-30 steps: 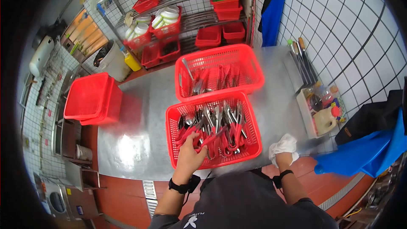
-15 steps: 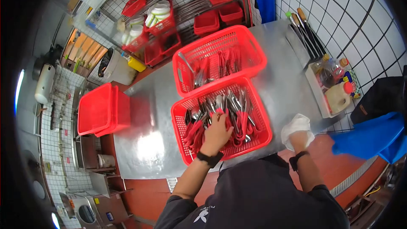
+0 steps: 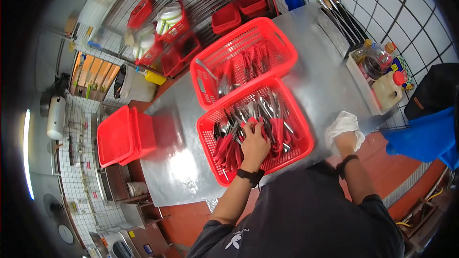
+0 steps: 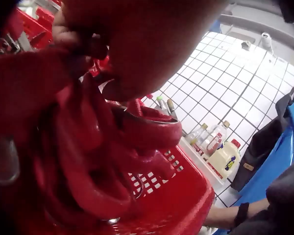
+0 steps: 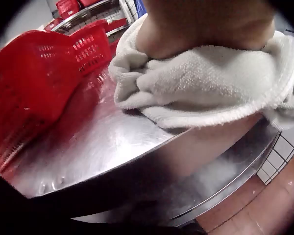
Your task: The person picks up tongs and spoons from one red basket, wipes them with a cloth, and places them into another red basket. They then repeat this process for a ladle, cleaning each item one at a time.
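Observation:
In the head view my left hand (image 3: pixel 255 147) is inside the near red basket (image 3: pixel 306 138), its fingers curled on the red handles of tongs (image 3: pixel 277 136). The left wrist view shows looped red handles (image 4: pixel 95 191) close below that hand (image 4: pixel 157 44); its fingertips are partly hidden. Metal utensils lie jumbled in the basket. To its right, by the table's edge, my right hand (image 3: pixel 346 142) grips a bunched white cloth (image 3: pixel 340 123). In the right wrist view the cloth (image 5: pixel 201 83) hangs around the fingers, covering most of them.
A second red basket (image 3: pixel 282 64) with more utensils adjoins the near one on the metal table (image 3: pixel 320 91). Red bins (image 3: pixel 114 136) stand at the left. At the right are a white tray of bottles (image 3: pixel 366 88) and long-handled tools (image 3: pixel 342 16). Shelves stand behind.
My left hand has moved from the near basket's left front towards its middle, among the handles. The cloth stays in my right hand. The head view has turned and shifted.

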Demonstrator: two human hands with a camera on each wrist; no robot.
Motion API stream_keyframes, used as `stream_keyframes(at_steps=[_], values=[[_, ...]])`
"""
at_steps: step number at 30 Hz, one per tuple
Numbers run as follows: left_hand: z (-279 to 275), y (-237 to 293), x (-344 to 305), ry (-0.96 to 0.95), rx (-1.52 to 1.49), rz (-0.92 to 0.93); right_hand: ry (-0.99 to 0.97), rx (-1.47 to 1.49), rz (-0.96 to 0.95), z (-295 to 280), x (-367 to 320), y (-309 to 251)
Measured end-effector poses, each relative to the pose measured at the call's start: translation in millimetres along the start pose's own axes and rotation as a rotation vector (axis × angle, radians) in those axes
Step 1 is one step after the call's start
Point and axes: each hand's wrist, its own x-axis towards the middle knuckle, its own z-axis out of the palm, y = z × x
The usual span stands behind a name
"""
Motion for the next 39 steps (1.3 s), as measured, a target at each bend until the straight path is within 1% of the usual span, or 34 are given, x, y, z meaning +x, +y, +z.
stream_keyframes(at_steps=[5, 7, 8, 9, 11, 12, 13, 15, 17, 19, 20, 21, 22, 24, 25, 27, 28, 30, 32, 33, 34, 35, 37, 38, 39], values=[[4, -6, -5, 0.025, -0.061, -0.033, -0.083, -0.031, 0.058, -28, 3, -20], [3, -9, -6, 0.046, -0.113, 0.017, -0.046, -0.05, 0.001, -14, 10, -8], [-3, -8, -5, -0.018, -0.129, -0.016, -0.015, -0.045, -0.036, -6, 13, -4], [-5, -11, -6, -0.006, -0.14, -0.033, -0.013, -0.059, -0.055, -3, 15, -1], [-8, -16, -7, -0.074, -0.158, 0.024, -0.01, -0.07, -0.205, -2, 21, 3], [-6, -19, -5, -0.081, -0.145, 0.041, -0.001, -0.084, -0.223, 1, 30, 6], [-5, -19, -5, -0.062, -0.158, 0.033, -0.054, -0.168, -0.243, 3, 41, 8], [-3, -18, -3, -0.104, -0.095, 0.032, -0.158, -0.333, -0.267, 11, 62, 11], [3, -22, -4, -0.069, -0.102, 0.044, -0.268, -0.494, -0.271, 13, 72, 15], [5, -23, -6, -0.059, -0.109, 0.042, -0.38, -0.727, -0.31, -26, 73, -19], [5, -23, -7, -0.058, -0.12, 0.042, -0.424, -0.889, -0.346, -69, 68, -62], [6, -23, -7, -0.051, -0.113, 0.02, -0.421, -0.977, -0.375, -97, 62, -93], [7, -22, -7, -0.049, -0.105, 0.001, -0.358, -0.98, -0.402, -117, 62, -113], [9, -22, -7, -0.039, -0.101, 0.019, 0.392, -0.155, -0.706, -48, 113, -47], [10, -22, -6, -0.019, -0.085, 0.028, 0.381, 0.197, -0.59, -55, 109, -65], [11, -24, -6, -0.006, -0.094, 0.055, 0.257, 0.385, -0.554, -91, 57, -103], [9, -24, -6, -0.011, -0.101, 0.056, 0.261, 0.387, -0.545, -80, 54, -91], [8, -25, -7, -0.023, -0.107, 0.064, 0.357, -0.074, -0.666, -36, 52, -50], [11, -25, -6, 0.047, -0.1, 0.088, -0.33, -0.652, -0.482, 7, 42, -1], [11, -25, -7, 0.04, -0.104, 0.091, -0.344, -0.133, -0.348, 44, 26, 32], [11, -25, -7, 0.052, -0.115, 0.096, -0.259, 0.146, 0.014, -4, -27, -15], [11, -26, -6, 0.068, -0.128, 0.096, -0.259, 0.136, 0.014, 1, -38, -16], [13, -28, -5, 0.046, -0.125, 0.066, -0.281, 0.171, -0.161, 8, -52, -8], [16, -27, -5, 0.021, -0.115, 0.049, -0.284, 0.148, -0.165, 11, -56, -4], [18, -27, -4, 0.024, -0.114, 0.044, -0.33, 0.163, -0.238, 15, -58, 2]])
